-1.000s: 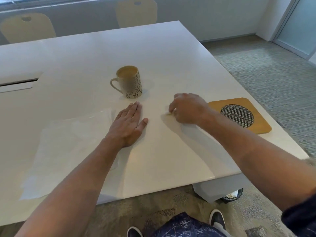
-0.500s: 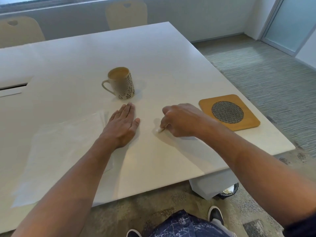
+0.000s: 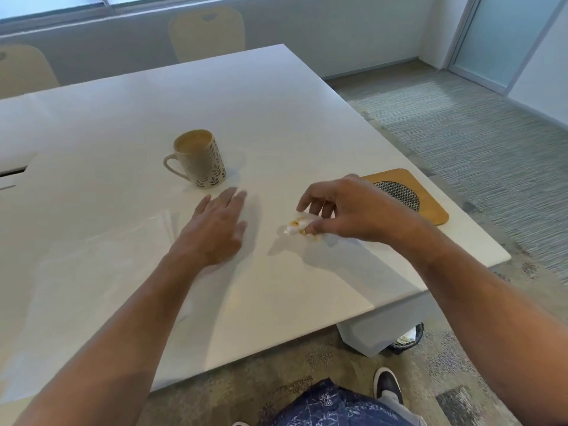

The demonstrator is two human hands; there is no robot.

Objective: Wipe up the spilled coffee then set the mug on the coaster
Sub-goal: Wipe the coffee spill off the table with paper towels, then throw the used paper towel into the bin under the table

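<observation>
Pinching one stained tissue [image 3: 297,226], right hand [image 3: 347,210] hovers beside one coaster [image 3: 430,207]; left hand [image 3: 215,229] flat, fingers straight, near one mug [image 3: 199,159].

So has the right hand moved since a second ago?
Yes. The right hand has lifted a stained tissue off the table and sits nearer the coaster than before.

Mug [image 3: 199,159]: cream, leaf-patterned, upright on counter [image 3: 292,118], handle left, coffee inside. Coaster [image 3: 408,195]: square, wooden, round mesh centre, flat near right edge, well apart from mug. Tissue [image 3: 296,226]: white, crumpled, coffee-stained, between them.
</observation>
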